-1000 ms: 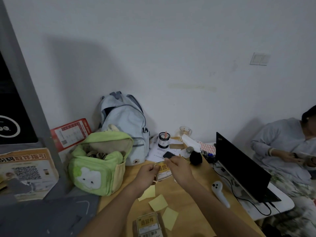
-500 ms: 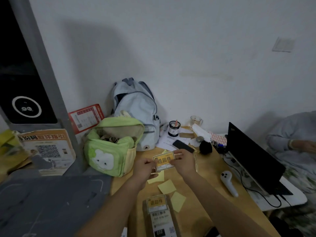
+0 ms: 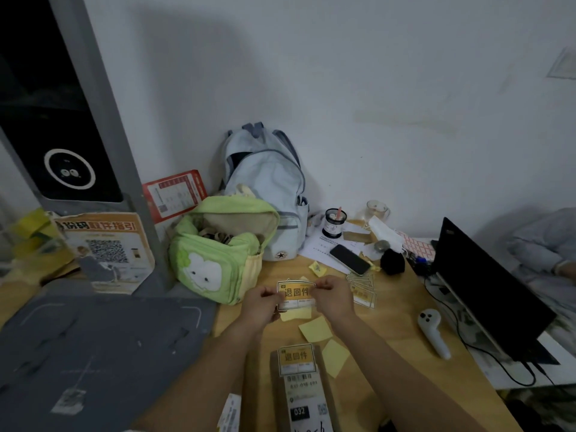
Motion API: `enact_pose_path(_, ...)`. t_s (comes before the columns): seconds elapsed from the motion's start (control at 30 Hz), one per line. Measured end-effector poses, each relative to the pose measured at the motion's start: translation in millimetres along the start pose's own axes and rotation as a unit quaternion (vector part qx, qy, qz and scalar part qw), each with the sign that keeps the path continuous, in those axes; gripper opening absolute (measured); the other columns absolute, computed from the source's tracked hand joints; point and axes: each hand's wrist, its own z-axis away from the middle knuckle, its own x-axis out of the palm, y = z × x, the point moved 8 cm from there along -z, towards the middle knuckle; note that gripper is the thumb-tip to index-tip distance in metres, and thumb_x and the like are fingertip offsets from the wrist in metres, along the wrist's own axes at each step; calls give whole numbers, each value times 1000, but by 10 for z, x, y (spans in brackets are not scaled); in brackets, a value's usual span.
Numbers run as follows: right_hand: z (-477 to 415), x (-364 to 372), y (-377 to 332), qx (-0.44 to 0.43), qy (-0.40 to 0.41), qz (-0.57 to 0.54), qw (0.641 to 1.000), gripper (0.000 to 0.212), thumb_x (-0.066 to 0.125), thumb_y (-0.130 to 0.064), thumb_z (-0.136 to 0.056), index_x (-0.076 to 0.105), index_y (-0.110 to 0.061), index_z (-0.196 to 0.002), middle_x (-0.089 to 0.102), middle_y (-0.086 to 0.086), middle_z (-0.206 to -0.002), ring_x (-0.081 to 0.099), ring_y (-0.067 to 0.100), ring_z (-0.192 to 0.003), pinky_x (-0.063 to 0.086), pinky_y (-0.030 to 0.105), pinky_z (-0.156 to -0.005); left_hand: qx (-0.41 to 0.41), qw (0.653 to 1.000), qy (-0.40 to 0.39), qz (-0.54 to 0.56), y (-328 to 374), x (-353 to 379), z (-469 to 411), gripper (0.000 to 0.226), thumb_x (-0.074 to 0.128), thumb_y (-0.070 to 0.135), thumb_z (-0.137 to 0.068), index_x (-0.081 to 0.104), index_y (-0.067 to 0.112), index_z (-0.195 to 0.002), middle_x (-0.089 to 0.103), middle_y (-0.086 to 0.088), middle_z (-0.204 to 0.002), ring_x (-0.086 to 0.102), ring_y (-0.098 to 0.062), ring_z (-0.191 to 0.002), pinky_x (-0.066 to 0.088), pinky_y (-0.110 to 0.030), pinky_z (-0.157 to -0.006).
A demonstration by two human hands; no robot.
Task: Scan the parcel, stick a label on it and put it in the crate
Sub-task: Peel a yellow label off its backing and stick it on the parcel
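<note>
I hold a yellow and white label [image 3: 296,294] up over the wooden table [image 3: 396,325], pinched at its left edge by my left hand [image 3: 261,307] and at its right edge by my right hand [image 3: 334,296]. Near the table's front edge, below my hands, lies a brown parcel [image 3: 300,391] with an identical yellow label stuck on its top and a white shipping slip under it. More of the same labels [image 3: 361,291] lie in a small stack just right of my right hand. No crate is visible.
Yellow backing papers [image 3: 314,328] lie scattered between hands and parcel. A green bag [image 3: 215,254] and a pale blue backpack [image 3: 268,188] stand at the back left. A phone [image 3: 349,259], a white handheld scanner [image 3: 434,332] and a black laptop [image 3: 486,291] are to the right. A person sits at far right.
The view has tilted down and left, bringing the parcel into sight. My hands have lifted the label off the table and drawn it nearer.
</note>
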Motion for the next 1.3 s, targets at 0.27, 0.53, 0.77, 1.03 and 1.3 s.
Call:
enact_pose_path(0.27,38,64,19,18,-10,-22,1000,9,53,-12,-93,58,-13,-87,68,13,-91,62,26,-51,48,27,-43,18,999,-25,-40,24,-16,9,24,70,-5,-77,56,14,-74,66,-8,-81,58,-18,-66,40,-24,-51)
enact_pose_path(0.53,40,55,-11,17,-37,-49,998,47,59,12,-80,54,-7,-122,59,28,-106,61,28,-71,52,29,-52,38,997,-51,-40,96,45,23,30,74,-8,-73,54,12,-82,62,-3,-73,50,-14,-57,35,-22,-47)
enact_pose_path(0.77,53,55,-67,17,-17,-69,997,26,57,10,-82,62,-3,-103,67,23,-95,62,24,-63,51,30,-54,64,993,-70,-63,192,51,43,43,70,-12,-74,57,5,-111,64,-9,-96,58,-11,-73,46,-10,-50)
enact_pose_path(1.03,149,68,-176,42,-9,-151,988,25,53,7,-83,58,-18,-82,63,10,-87,54,17,-57,48,29,-54,-5,989,-95,-115,-52,-164,41,64,70,4,-79,44,14,-137,66,-5,-106,58,-15,-78,39,-25,-59)
enact_pose_path(1.3,318,222,-233,85,-97,-222,966,13,55,-2,-88,60,-14,-92,69,8,-79,65,31,-70,56,39,-68,-41,997,-32,-52,-105,-550,-12,34,68,11,-81,61,15,-115,66,-1,-91,61,-14,-76,39,-26,-63)
